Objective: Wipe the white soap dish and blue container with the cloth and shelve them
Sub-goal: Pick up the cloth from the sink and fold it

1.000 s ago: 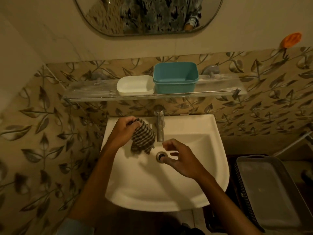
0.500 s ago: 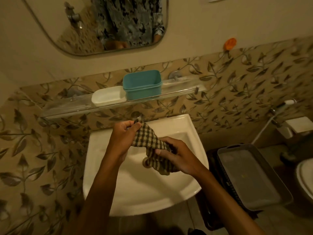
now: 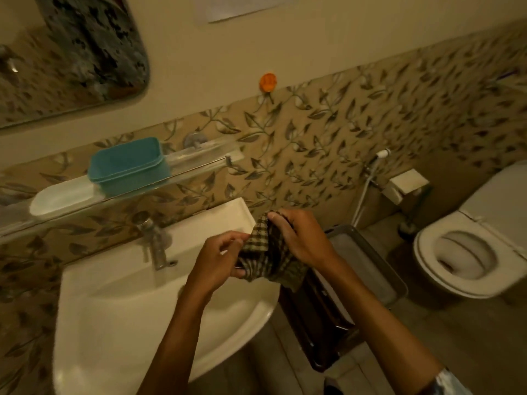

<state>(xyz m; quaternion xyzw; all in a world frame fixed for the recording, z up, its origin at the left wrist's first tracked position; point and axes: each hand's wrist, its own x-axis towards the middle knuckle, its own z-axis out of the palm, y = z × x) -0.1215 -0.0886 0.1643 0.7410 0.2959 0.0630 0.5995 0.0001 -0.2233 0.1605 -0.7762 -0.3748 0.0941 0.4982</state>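
While both hands, left hand (image 3: 216, 260) and right hand (image 3: 299, 238), grip the checked cloth (image 3: 268, 258) mid-frame, white soap dish (image 3: 61, 196) and blue container (image 3: 128, 166) sit on the shelf (image 3: 199, 163) at left.

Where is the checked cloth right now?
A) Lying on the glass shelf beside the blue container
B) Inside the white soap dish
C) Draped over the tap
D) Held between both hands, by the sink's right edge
D: the cloth is gripped by the left hand and the right hand together near the sink rim, while the blue container and white soap dish sit on the shelf.
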